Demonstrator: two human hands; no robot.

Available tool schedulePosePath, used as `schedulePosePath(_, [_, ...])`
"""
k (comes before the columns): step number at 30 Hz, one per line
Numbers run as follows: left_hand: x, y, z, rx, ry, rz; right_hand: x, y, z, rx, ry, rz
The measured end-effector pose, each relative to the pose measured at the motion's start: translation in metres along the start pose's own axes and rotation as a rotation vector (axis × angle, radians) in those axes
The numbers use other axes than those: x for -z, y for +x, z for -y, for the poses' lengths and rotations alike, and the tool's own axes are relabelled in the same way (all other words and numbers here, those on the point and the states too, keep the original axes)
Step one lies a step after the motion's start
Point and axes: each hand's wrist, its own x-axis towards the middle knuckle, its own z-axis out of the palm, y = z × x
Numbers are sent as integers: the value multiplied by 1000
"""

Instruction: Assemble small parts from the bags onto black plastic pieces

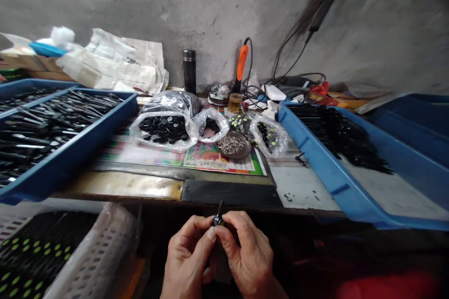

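My left hand (189, 257) and my right hand (247, 254) meet in front of the bench edge. Thumbs and fingertips of both pinch a small black part (218, 218) with a thin dark shaft pointing up and away. Its lower end is hidden by my fingers, so its exact kind does not show. Past the edge, a dish of small metal screws (231, 145) lies on a colourful printed sheet (199, 161). Behind it stand open plastic bags, one with black round caps (164, 128) and another with black and yellow-green pieces (268, 138).
A blue tray (115, 124) of long black parts is at left, another blue tray (312, 142) at right. Below left is a white basket (93, 261) with green-dotted black pieces. An orange-handled tool (242, 63) and a black flask (190, 71) stand by the wall.
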Motion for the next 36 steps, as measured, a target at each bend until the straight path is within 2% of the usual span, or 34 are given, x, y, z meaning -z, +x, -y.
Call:
schedulePosePath(8, [-1,0,0,-4,-29,10,16,-5,-4,-73,133,191])
schedulePosePath(12, [-4,-1,-1,12,-3,-2,19,-2,-7,-98,125,226])
schedulePosePath(20, [-4,4,3,5,20,-13,14,1,-14,-98,70,182])
schedulePosePath(29, [-4,11,5,7,35,-36,11,7,-15,-138,141,144])
schedulePosePath(36, [-5,11,8,29,52,-46,6,2,-16,-117,48,92])
